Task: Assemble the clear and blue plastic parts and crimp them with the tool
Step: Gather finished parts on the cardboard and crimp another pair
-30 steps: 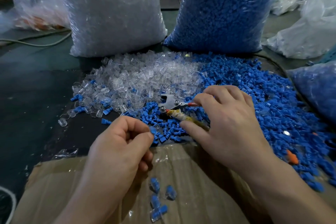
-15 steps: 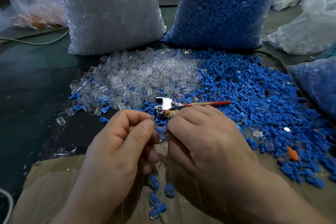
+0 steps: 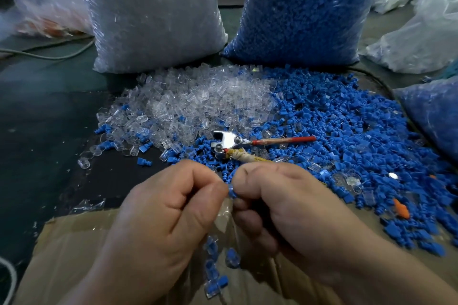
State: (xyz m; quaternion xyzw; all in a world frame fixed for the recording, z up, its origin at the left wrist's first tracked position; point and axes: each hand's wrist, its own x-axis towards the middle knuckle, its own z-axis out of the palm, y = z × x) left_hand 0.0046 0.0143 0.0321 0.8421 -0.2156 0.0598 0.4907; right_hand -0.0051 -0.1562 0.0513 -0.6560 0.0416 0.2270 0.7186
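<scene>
Hands pressing parts together, tool waiting just beyond.
Left hand (image 3: 168,210) and right hand (image 3: 280,205), fingers curled, are pinching one blue part (image 3: 232,192) between them at lower centre; any clear part is hidden. The tool (image 3: 231,142) is lying just above, handles running right, nearer the right hand.

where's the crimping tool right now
Head view, centre: the crimping tool lies on the blue parts beside the clear parts, just beyond the left hand and right hand.
</scene>
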